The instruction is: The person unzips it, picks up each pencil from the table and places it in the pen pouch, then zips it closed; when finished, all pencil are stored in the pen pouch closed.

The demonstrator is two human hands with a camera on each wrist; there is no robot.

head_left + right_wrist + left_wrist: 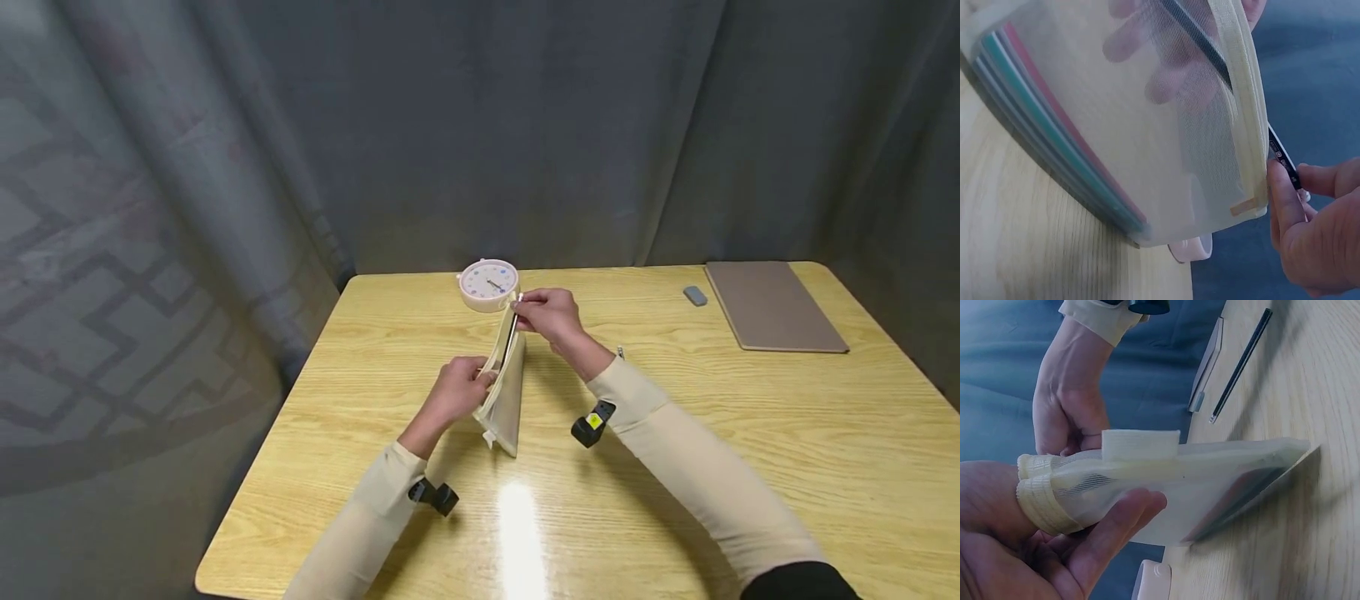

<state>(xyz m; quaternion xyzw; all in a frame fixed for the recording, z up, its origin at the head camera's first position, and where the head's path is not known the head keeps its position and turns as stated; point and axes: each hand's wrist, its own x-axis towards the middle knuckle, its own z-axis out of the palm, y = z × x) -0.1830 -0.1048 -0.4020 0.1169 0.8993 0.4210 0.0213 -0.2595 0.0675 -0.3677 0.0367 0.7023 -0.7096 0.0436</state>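
Observation:
A translucent cream mesh zip pouch point(512, 404) stands on edge over the table, its zipped mouth facing up and parted. My left hand point(459, 388) grips the pouch by its near rim, with fingers showing through the mesh in the right wrist view. At the far end of the mouth, my right hand point(551, 317) pinches a black pencil point(1284, 157) near its white-tipped end. The pencil's other part lies inside the pouch, slanting behind the mesh. Several long pencil-like sticks point(1041, 103), teal, pink and grey, lie along the pouch's bottom.
Behind the pouch lies a round pink clock point(489, 283). Another dark pencil point(1242, 362) rests on the table beyond the pouch, mostly behind my right forearm in the head view. Further right are a small grey block point(695, 296) and a flat brown board point(776, 307). Curtains point(480, 133) surround the table.

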